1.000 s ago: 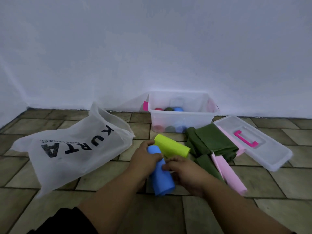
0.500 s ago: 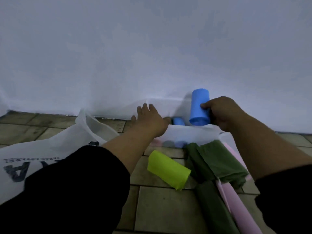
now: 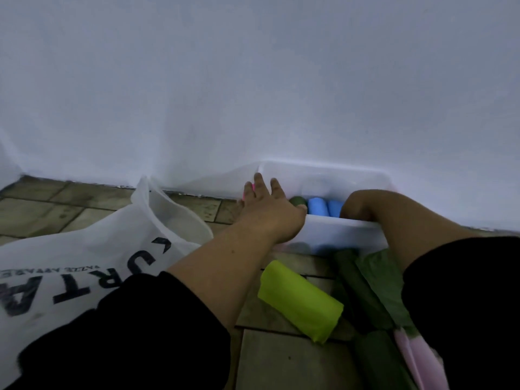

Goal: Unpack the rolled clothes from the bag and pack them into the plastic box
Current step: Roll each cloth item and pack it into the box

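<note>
From the head camera, the plastic box (image 3: pixel 337 235) stands against the white wall (image 3: pixel 253 80), with its long side across the view. Inside it, two blue rolls (image 3: pixel 318 206) stand on end, long axis vertical, touching each other, and a dark green roll (image 3: pixel 298 201) stands just left of them. The left hand (image 3: pixel 267 211) rests on the box's left end with the fingers straight and spread, holding nothing. The right hand (image 3: pixel 363 204) dips into the box just right of the blue rolls; its fingers are hidden, so I cannot tell if it grips anything. In front of the box, a yellow-green roll (image 3: pixel 298 301) lies on the tiled floor (image 3: pixel 270 361), pointing diagonally away from the box. Right of it lie dark green clothes (image 3: pixel 365 285) and a pink roll (image 3: pixel 416 358). The white bag (image 3: pixel 84 263) lies left of the box.
</note>
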Available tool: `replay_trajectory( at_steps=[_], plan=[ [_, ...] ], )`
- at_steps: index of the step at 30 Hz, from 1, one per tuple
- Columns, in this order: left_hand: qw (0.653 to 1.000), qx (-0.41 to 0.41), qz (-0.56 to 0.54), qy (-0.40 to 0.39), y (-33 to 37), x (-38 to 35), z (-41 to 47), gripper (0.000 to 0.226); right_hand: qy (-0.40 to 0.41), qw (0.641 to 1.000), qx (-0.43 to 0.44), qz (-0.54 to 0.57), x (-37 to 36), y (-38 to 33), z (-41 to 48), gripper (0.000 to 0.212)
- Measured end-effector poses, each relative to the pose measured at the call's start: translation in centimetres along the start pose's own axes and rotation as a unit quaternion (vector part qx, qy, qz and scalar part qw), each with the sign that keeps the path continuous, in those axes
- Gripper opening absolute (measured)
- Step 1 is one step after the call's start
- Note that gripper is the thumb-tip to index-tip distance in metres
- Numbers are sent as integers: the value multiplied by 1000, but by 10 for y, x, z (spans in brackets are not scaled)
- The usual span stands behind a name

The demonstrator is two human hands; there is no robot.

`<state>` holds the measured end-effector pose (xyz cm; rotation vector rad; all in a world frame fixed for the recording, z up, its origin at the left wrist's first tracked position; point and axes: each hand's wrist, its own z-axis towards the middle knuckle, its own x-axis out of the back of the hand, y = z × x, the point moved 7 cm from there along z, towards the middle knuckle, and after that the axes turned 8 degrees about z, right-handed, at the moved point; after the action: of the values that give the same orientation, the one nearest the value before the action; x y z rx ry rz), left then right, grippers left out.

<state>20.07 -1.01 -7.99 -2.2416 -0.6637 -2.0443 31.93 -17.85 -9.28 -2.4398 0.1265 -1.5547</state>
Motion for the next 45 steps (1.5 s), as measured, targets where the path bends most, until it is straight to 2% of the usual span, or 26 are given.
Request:
replay_trajectory(
  at_steps=[6, 8, 10, 11, 12, 14, 17, 22, 24, 26, 27, 29, 30, 32, 35, 38, 41, 43, 45],
  plan=[
    [1000, 10, -7, -13, 1, 2, -2, 79, -8, 998, 16, -65, 6, 3, 0, 25],
    [1000, 14, -4, -16, 1, 4, -3, 79, 60, 995, 62, -48, 21, -11, -10, 21],
    [1000, 14, -9, -16, 2, 5, -5, 79, 185, 974, 128, -7, 46, -29, -34, 22],
    [1000, 12, -16, -13, 1, 5, -5, 80, 222, 961, 161, 29, 54, -35, -51, 22],
    [1000, 10, -27, -6, 1, 5, -6, 80, 222, 955, 188, 56, 54, -40, -70, 20],
    [999, 3, -48, 9, 1, 5, -6, 81, 150, 963, 217, 54, 30, -45, -105, 17],
    [996, -3, -81, 35, -2, 10, -10, 77, 58, 979, 194, -20, -33, -40, -135, 27],
    [970, -12, -186, 158, -15, 34, -43, 59, -2, 977, 189, -100, -93, -40, -140, 40],
    [972, -5, -200, 125, -20, 33, -65, 44, -26, 969, 201, -142, -106, -43, -137, 41],
    [982, 4, -190, 6, -24, 14, -87, 33, -30, 963, 198, -181, -119, -45, -134, 44],
    [971, 20, -227, -70, -27, -3, -99, 31, -18, 961, 200, -188, -124, -46, -132, 44],
    [908, 90, -356, -201, -32, -39, -126, 28, 26, 970, 194, -142, -126, -48, -130, 40],
    [877, 120, -407, -227, -33, -54, -135, 24, 51, 975, 187, -109, -125, -47, -133, 37],
    [826, 167, -488, -225, -32, -74, -141, 16, 113, 973, 183, -77, -122, -46, -142, 31],
    [737, 219, -609, -192, -25, -86, -135, 22, 203, 957, 197, -67, -119, -46, -159, 32],
    [696, 232, -660, -163, -22, -86, -126, 34, 230, 947, 220, -51, -123, -49, -176, 49],
    [682, 231, -678, -146, -22, -83, -122, 40, 197, 949, 244, 26, -120, -48, -186, 54],
    [670, 221, -693, -148, -21, -79, -121, 38, 94, 948, 232, 196, -115, -40, -184, 52],
    [646, 199, -720, -157, -16, -76, -117, 35, -4, 911, 171, 375, -110, -27, -181, 48]
  ],
)
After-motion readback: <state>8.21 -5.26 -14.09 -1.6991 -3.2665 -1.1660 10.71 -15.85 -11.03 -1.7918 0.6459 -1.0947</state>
